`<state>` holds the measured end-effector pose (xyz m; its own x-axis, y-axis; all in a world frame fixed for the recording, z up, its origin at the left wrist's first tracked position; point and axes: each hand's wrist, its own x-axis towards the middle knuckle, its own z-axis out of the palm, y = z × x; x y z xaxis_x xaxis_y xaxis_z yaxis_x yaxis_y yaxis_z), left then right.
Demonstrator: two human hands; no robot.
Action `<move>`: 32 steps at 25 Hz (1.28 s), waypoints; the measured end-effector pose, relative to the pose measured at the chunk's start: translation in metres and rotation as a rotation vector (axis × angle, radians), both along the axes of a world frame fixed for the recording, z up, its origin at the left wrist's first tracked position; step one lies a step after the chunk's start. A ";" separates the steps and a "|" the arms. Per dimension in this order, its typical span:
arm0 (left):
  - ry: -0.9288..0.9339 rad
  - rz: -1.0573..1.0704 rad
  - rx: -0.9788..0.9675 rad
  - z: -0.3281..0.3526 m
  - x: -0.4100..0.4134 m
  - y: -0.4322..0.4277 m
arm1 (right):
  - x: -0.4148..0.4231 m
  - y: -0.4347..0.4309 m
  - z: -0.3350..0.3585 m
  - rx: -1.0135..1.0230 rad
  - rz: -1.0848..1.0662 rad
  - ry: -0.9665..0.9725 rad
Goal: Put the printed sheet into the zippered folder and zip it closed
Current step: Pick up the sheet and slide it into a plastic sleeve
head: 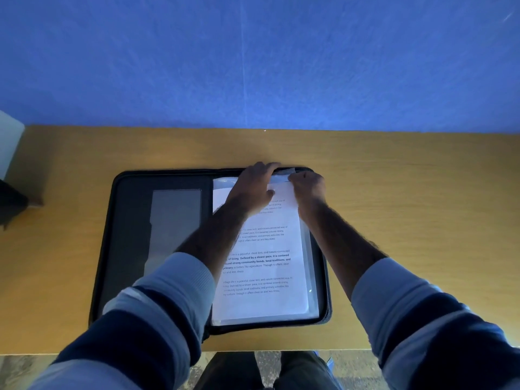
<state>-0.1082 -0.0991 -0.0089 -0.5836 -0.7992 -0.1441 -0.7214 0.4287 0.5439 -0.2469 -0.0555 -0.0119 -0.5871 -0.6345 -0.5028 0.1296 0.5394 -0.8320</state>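
A black zippered folder (126,209) lies open and flat on the wooden table (394,192). Its left half shows a grey pocket panel (174,226). On the right half lies the printed sheet (267,266), white with several paragraphs of text, inside or over a clear plastic sleeve (313,291). My left hand (254,184) presses on the sheet's top with fingers curled over the folder's far edge. My right hand (308,185) pinches the top edge of the sleeve or sheet at the far right corner. Exactly which layer it holds is hidden by the fingers.
A blue wall (253,66) rises right behind the table's far edge. A white object (9,142) and a dark object (11,204) sit at the far left. The table's near edge runs just past the folder, with my legs (253,372) and the floor below.
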 end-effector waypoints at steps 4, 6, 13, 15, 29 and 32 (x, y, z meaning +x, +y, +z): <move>-0.102 0.133 -0.124 -0.015 0.033 0.029 | -0.008 -0.001 0.002 0.048 0.035 0.089; -0.070 0.265 -0.149 -0.029 0.063 0.062 | -0.010 -0.001 0.002 0.064 0.042 0.117; -0.183 0.212 -0.121 -0.062 0.108 0.164 | -0.008 -0.001 -0.008 0.027 0.046 0.195; -0.216 0.195 -0.135 -0.063 0.108 0.165 | -0.011 -0.006 -0.007 0.014 0.115 0.222; -0.260 0.169 -0.103 -0.061 0.109 0.165 | 0.077 0.128 -0.032 0.146 0.708 0.955; -0.247 0.170 -0.091 -0.060 0.110 0.165 | 0.096 0.175 -0.049 0.240 0.814 1.035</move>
